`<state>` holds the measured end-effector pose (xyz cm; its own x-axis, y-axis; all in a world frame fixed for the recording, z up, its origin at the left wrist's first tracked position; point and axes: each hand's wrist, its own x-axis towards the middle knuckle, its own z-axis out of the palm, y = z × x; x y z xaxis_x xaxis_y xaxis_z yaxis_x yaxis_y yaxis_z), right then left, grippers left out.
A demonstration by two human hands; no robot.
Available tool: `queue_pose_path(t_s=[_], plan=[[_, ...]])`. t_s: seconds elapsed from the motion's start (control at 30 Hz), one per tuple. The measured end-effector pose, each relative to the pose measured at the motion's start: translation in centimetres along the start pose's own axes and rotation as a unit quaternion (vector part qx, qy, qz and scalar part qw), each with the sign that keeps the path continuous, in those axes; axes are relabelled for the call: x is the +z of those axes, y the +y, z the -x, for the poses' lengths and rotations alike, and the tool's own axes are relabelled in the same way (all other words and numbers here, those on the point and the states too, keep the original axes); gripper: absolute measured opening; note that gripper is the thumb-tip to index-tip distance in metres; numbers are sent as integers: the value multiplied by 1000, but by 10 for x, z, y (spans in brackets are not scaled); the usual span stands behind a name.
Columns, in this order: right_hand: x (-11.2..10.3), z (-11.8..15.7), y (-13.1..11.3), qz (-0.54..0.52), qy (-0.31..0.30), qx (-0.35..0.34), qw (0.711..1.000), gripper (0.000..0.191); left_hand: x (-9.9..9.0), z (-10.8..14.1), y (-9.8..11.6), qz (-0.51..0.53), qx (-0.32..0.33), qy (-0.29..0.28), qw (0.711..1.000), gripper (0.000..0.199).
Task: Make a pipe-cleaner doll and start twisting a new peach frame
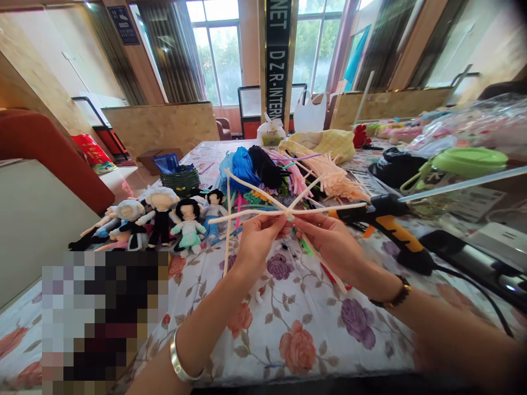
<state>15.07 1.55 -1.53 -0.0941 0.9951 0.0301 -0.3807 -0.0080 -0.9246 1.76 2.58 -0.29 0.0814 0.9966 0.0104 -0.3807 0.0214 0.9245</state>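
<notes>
Several cream pipe cleaners [307,192] cross at one point and fan outward like a star. My left hand [260,241] pinches them near the crossing, thumb and fingers together. From the other side my right hand [335,237] also pinches close to the centre. A small pale green bit shows between the fingertips. One long stem hangs down past my left hand, bent at the top. Just right of my right hand, a black and orange glue gun [393,233] lies with a clear glue stick [461,185] in its back.
Pipe cleaner dolls [161,218] sit at the left. Behind my hands are blue [246,167], black [267,169] and peach bundles [329,175] of pipe cleaners. A green-lidded cup [469,161] stands right. The flowered tablecloth [267,345] covers the table; a pixelated block hides its left part.
</notes>
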Motion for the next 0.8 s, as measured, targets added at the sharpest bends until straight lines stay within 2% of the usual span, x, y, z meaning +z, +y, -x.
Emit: queue_pose_path(t_s=[0.17,0.43,0.67,0.8], plan=[[3,3,-1,-12,-8,3,1000,15,5,4,-2,33,-37,-1,999,18],[1,3,2,1,-37,-15,999,16,7,10,-5,21,-10,-22,999,21],[-1,2,3,21,-7,-47,999,14,13,16,1,40,-26,-20,999,19],[1,4,-5,47,17,-35,998,17,13,19,6,32,-37,-17,999,16]])
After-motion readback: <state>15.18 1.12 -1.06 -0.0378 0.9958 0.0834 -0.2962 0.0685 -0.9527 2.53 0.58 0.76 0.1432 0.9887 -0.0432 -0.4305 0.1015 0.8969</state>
